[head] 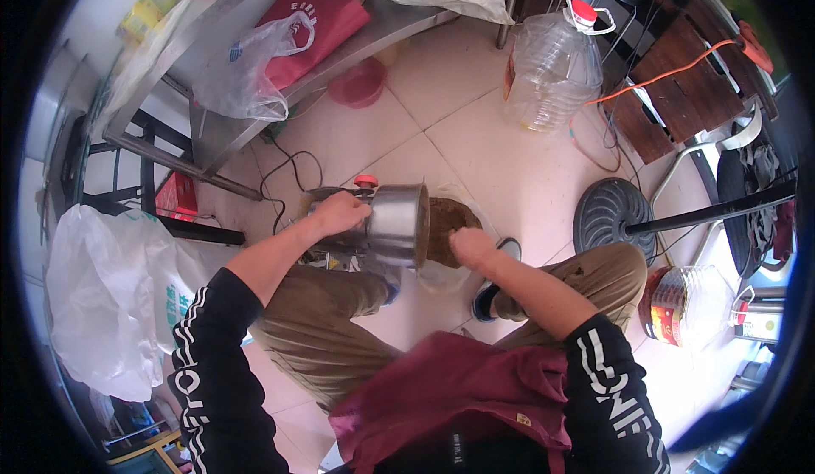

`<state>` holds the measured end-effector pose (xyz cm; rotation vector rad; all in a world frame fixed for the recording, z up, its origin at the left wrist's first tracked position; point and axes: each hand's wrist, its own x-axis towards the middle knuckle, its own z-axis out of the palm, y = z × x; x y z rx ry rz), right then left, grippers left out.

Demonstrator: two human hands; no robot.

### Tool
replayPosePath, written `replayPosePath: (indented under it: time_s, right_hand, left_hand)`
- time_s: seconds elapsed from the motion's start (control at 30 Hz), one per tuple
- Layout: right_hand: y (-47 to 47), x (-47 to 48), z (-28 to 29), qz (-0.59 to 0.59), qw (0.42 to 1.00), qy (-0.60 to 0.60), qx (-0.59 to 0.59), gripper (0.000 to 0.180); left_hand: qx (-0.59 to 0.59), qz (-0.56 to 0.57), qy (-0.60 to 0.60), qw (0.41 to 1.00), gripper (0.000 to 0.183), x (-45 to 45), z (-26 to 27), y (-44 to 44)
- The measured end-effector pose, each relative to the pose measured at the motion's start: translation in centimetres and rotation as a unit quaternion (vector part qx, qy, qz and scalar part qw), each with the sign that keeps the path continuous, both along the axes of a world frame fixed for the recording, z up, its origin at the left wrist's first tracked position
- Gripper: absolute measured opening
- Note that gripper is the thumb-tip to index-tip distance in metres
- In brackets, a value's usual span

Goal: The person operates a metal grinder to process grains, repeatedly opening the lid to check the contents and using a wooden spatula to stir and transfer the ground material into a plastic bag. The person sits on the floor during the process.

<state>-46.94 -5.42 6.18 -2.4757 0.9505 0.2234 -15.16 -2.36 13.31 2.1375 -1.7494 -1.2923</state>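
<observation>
A stainless steel grinder with a round metal drum (399, 222) lies tipped on its side between my knees, its mouth facing right. My left hand (344, 213) is closed on the grinder behind the drum. Brown ground powder (444, 219) lies right by the drum's mouth, in a container lined with a clear plastic bag (439, 275). At the powder's right edge is my right hand (472, 248), fingers curled. Whether it holds something is hidden. A red knob (365, 181) shows on the grinder's far side.
A large clear plastic jug (554, 66) stands on the tiled floor ahead. To the right are a black round stand base (614, 219) and another jug (691, 305). A metal shelf (223, 136) and a white plastic bag (108, 302) are at left. A black cord (278, 203) runs beside the grinder.
</observation>
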Motion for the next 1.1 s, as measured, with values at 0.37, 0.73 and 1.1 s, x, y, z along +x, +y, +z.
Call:
replayPosePath:
  time_s: [0.37, 0.73, 1.1]
  right_hand:
    - [1.3, -4.0, 4.4, -0.162, 0.985, -0.031, 0.049, 0.022]
    - [4.2, 2.4, 1.9, -0.212, 0.929, -0.265, 0.148, 0.027]
    - [1.8, 1.2, 4.9, -0.262, 0.871, -0.297, 0.291, 0.028]
  left_hand:
    - [0.016, -0.023, -0.034, 0.999, 0.037, -0.5, 0.1, -0.4]
    - [0.025, -0.017, -0.064, 0.998, 0.038, -1.7, 0.3, -0.7]
    - [0.042, -0.033, -0.100, 0.994, 0.039, -2.2, 0.6, -1.5]
